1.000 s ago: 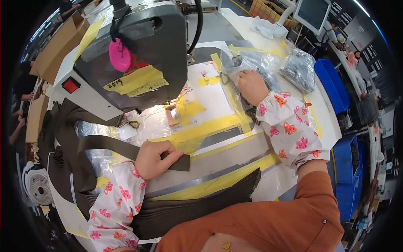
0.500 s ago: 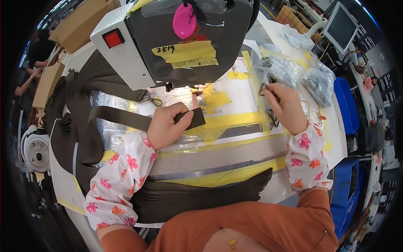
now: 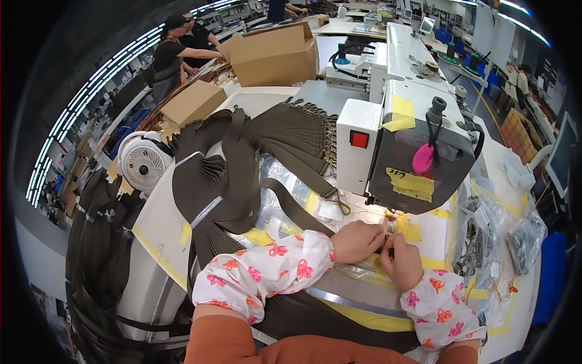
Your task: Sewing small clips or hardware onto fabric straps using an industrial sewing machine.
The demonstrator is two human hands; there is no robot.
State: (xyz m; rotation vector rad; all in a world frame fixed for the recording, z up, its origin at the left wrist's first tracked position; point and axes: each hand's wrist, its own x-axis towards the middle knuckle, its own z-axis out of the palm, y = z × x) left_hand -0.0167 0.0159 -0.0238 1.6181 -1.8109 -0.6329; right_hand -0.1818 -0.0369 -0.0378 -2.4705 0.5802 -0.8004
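My left hand is closed around the end of a dark olive webbing strap, which runs back left to a big bundle of the same webbing. Close against it, my right hand pinches a small dark metal ring, now mostly hidden by the fingers. The two hands meet just in front of the lit needle area of an industrial sewing machine. A metal snap hook on another strap end lies beyond my left hand.
Bundled webbing straps cover the table's left side. Bags of metal hardware lie to the right, beside a blue bin. A white fan and cardboard boxes stand farther back. More webbing lies along the front edge.
My right hand has come left from the hardware bags with the metal ring and now meets my left hand at the strap end. The view has swung up and left.
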